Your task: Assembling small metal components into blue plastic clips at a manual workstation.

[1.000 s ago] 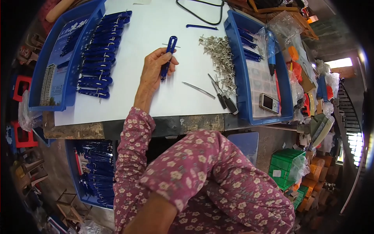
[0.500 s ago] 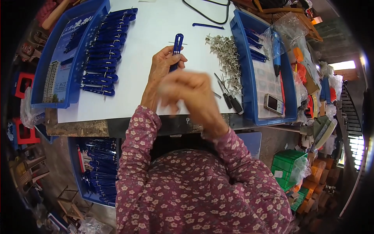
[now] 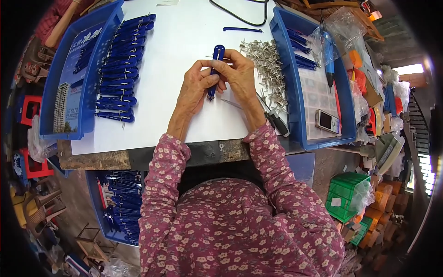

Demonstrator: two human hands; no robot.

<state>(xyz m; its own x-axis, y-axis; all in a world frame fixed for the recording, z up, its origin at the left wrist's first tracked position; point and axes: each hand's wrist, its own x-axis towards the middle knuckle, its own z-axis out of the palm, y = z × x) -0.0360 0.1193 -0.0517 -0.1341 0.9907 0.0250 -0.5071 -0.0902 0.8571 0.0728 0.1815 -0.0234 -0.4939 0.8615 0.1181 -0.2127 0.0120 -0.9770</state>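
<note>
A: What's new at the hands?
B: The right hand [image 3: 241, 76] has come up from the lap and joined the left hand [image 3: 196, 87] on the blue clip [image 3: 212, 92]. I'd judge that the clip now gets worked from both sides instead of just being held.

A: How do they sit?
B: The left curls in from 7 o'clock, thumb and fingers closed about the clip's lower half. The right comes from 5 o'clock, thumb and fingertips drawn together at the upper half. Neither gapes.

A: And the clip?
B: Above the desk [image 3: 101, 159], between the hands, its loop toward 12 o'clock, leaning slightly to 1. A thin pin [image 3: 209, 56] juts out at 9; its other end I can't make out behind the right hand.

A: Further out?
B: From the clip, piled pins [image 3: 272, 69] at 3 o'clock, a loose blue strip [image 3: 242, 29] at 1, a screwdriver [image 3: 279, 124] at 4. The clip row [image 3: 120, 69] lies well apart at 9. Past the pins stands the right tray [image 3: 300, 124], with a phone [image 3: 327, 121] in it.
</note>
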